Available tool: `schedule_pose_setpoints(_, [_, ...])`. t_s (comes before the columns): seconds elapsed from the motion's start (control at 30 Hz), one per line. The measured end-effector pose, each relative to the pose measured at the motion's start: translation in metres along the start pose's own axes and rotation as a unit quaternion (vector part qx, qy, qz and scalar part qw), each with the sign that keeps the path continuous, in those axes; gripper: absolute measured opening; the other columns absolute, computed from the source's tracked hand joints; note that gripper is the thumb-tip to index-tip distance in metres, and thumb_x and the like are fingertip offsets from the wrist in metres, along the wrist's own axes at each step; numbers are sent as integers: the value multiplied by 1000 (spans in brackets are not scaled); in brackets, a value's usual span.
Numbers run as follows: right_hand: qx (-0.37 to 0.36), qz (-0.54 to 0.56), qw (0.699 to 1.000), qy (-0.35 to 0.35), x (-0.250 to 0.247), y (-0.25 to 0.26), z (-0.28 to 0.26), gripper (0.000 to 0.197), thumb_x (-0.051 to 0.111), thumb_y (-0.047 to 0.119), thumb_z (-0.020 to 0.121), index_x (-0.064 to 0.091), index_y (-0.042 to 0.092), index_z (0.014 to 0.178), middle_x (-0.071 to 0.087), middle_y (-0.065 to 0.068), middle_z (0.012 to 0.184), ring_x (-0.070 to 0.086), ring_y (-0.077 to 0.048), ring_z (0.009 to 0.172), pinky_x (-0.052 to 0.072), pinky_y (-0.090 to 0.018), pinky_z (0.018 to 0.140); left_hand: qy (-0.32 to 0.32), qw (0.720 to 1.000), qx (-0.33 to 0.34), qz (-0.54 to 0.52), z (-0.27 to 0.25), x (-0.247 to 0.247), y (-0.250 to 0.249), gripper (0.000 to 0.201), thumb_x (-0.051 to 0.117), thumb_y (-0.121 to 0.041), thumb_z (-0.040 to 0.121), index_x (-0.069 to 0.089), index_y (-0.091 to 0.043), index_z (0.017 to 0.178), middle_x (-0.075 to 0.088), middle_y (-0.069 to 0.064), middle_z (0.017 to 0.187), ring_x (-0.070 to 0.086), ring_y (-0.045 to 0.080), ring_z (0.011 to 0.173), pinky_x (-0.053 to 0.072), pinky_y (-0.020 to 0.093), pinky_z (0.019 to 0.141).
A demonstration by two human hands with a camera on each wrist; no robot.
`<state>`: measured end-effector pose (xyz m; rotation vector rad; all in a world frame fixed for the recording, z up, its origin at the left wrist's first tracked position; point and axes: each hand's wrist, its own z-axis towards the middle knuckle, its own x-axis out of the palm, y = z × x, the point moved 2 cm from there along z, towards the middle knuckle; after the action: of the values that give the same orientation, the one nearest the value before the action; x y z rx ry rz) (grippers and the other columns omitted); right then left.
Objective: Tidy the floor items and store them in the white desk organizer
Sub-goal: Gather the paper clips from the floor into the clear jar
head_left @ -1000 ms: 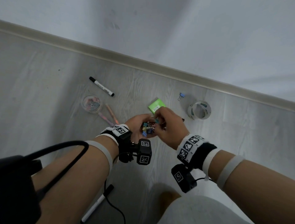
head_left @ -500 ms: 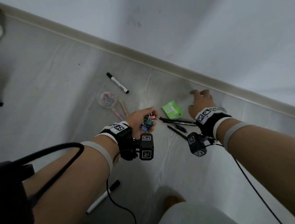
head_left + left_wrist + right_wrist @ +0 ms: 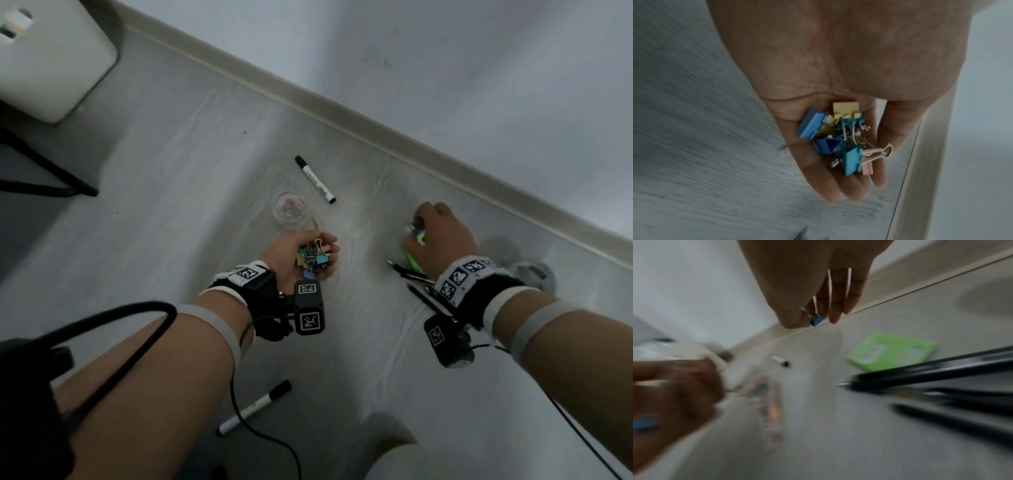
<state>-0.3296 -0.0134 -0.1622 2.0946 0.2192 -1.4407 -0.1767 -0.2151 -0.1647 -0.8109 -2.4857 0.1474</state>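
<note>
The left hand (image 3: pixel 291 253) and right hand (image 3: pixel 442 236) are bare, and each forearm (image 3: pixel 164 359) is ringed by pale grey bands (image 3: pixel 534 322). Black wrist straps (image 3: pixel 479 284) carry white squares printed with black block markers. A boxy black camera (image 3: pixel 308 308) with like markers sits under each wrist, and black cables (image 3: pixel 144 304) trail toward the lower frame.

Colourful binder clips (image 3: pixel 838 141) heaped in the left hand (image 3: pixel 287 255); one blue clip (image 3: pixel 816 320) pinched by the right hand (image 3: pixel 442 240)
</note>
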Motion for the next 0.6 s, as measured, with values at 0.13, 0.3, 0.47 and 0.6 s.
schedule_pose_setpoints(0.13, [-230,112,966,26,-1,105,-14,15,59,29,82,58,18,92,56,2,90,53,-18,81,48,-38,72,-2,1000,13,-28,-14,-9,-2,25,50,-22,98,68,-7,91,69,9,80,64,21,72,58,30,61])
schedule_pose_setpoints(0.3, [-281,107,953,33,22,175,-8,30,59,43,86,62,18,103,57,-1,104,52,-23,99,47,-39,86,-11,995,59,-82,-37,-43,-21,32,46,-24,100,64,-10,78,66,4,68,63,16,59,52,21,49])
schedule_pose_setpoints(0.47, [-135,-44,982,123,59,184,42,64,64,36,85,35,34,142,28,-11,148,39,-36,130,47,-49,99,-58,986,115,-110,-58,-106,-31,32,49,-31,101,51,-15,73,55,-1,62,49,7,40,31,12,32])
schedule_pose_setpoints(0.6, [-131,-114,969,177,73,197,61,69,70,31,82,34,30,141,38,-16,134,54,-43,113,52,-44,88,-108,983,120,-92,-68,-145,-20,34,55,-37,99,44,-17,74,49,-1,58,43,8,38,19,10,32])
